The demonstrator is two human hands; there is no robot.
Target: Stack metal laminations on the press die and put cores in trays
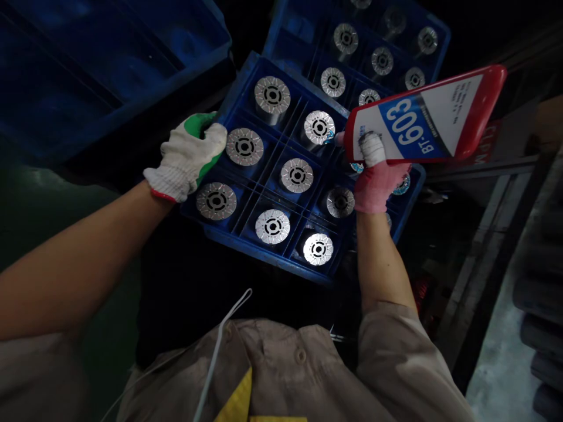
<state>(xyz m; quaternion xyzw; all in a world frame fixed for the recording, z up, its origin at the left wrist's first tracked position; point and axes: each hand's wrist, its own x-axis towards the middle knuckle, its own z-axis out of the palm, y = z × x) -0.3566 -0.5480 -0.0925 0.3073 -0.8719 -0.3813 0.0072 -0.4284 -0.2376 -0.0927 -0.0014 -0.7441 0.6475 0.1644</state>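
Note:
My left hand (190, 157), in a white and green knit glove, is closed on the left edge of a blue divided tray (246, 70). Each compartment of the tray holds a round silver metal part (272, 94) with slots in its top face. My right hand (377, 176), in a pink glove, grips a red bottle (428, 117) with a blue and white label reading BT-603. The bottle lies nearly on its side over the tray's right half, with its nozzle close above one metal part (319, 126).
A second blue tray (281, 29) with several more silver parts lies behind the first. A large blue bin (109, 64) is at the upper left. Grey metal framing (484, 234) and dark cylinders (541, 328) stand to the right. The surroundings are dim.

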